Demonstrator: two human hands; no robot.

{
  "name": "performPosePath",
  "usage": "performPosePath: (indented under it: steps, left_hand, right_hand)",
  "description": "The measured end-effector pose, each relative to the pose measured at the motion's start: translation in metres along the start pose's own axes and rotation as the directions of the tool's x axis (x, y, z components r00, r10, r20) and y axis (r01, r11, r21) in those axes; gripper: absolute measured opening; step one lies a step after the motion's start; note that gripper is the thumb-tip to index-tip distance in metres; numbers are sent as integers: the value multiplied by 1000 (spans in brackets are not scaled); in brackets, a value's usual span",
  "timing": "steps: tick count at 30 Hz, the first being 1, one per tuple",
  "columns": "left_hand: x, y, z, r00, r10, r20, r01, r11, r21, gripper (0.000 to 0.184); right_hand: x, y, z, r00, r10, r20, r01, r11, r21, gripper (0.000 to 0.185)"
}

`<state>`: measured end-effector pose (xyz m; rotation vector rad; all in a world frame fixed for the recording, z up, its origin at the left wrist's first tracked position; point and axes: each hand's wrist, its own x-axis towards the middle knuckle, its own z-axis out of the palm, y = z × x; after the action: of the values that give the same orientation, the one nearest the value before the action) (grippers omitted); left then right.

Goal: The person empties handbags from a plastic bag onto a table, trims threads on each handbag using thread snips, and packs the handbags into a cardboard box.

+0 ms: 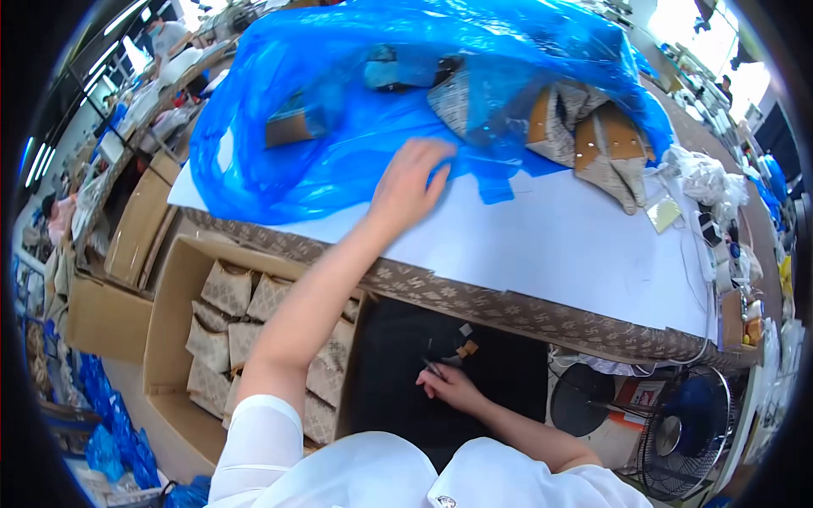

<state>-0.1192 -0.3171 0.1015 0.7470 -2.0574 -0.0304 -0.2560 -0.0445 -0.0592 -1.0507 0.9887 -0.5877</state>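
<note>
My left hand is stretched over the front edge of a large sheet of blue plastic on the table. It is blurred, but its thumb stands apart from the fingers, and nothing shows between them. Patterned fabric pieces with tan parts lie at the right, partly under the plastic. Low in front of my body, my right hand is closed on a slim dark tool whose exact kind I cannot make out. Behind that hand is a black surface with small tan and grey scraps.
A cardboard box of several patterned pouches stands below the table at left. A black fan is at lower right. White plastic wrap and small items line the table's right edge. Another person is far left.
</note>
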Motion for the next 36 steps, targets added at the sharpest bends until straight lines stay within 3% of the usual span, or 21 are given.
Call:
performPosePath:
  steps: [1,3,4,6,7,9,10,12,13,15,16,17,21,24,25,28,33,36]
  left_hand:
    - [27,-15,22,1000,7,-19,-6,997,72,45]
    - [70,-42,63,968,-250,-33,252,946,204,80]
    - [84,-60,82,968,-247,-35,249,949,192,80]
    - [104,-87,105,969,-226,98,220,973,75,100]
    - [110,-98,107,972,-214,99,208,976,63,100]
    - [120,-111,93,862,-478,169,505,781,-367,93]
    - [118,-111,90,864,-474,170,502,788,-357,93]
    - [107,-107,72,743,-658,118,616,605,-504,76]
    - [105,-107,61,744,-659,108,615,613,-496,76]
    - [99,-109,45,745,-545,385,661,679,-320,64]
    - [97,-104,42,702,-480,526,660,715,-229,59]
    - [92,-95,46,701,-474,533,656,721,-221,59]
    - [66,-65,62,723,-571,388,688,647,-330,46]
    - [65,-53,62,577,-717,391,650,114,-751,36]
    - [62,-48,63,582,-708,401,655,115,-747,36]
    - [31,-17,45,468,-769,436,505,-172,-846,35]
    - [-34,1,9,477,-772,420,485,-167,-858,37]
    - [-61,45,-25,479,-778,406,477,-157,-865,40]
  right_hand:
    - [-2,0,-1,999,-17,30,18,1000,-15,29]
    - [-8,2,-1,999,-36,36,37,999,-13,28]
    - [-10,2,-2,997,-57,58,57,998,-11,27]
    - [-20,0,-12,995,-81,64,82,997,-12,26]
    - [-26,-2,-17,995,-96,43,96,995,-19,25]
    - [-31,-7,-20,991,-135,13,135,990,-28,23]
    - [-33,-10,-18,989,-144,17,145,989,-21,23]
    - [-35,-18,-20,993,-113,24,113,993,-17,22]
    - [-36,-22,-20,995,-95,27,96,995,-18,21]
    - [-41,-28,-19,990,-135,40,136,990,-32,20]
    - [-44,-29,-17,985,-169,40,171,985,-40,19]
    - [-47,-29,-15,978,-206,36,207,977,-46,18]
    - [-48,-22,-13,957,-272,-102,277,960,36,18]
    - [-63,-20,-13,928,-324,-186,338,940,47,17]
    - [-65,-20,-12,906,-355,-230,377,925,56,16]
    - [-86,-17,-19,881,-327,-341,380,920,100,15]
    - [-105,-23,-29,853,-241,-462,378,896,231,11]
    - [-103,-43,-35,649,-526,-550,602,797,-53,11]
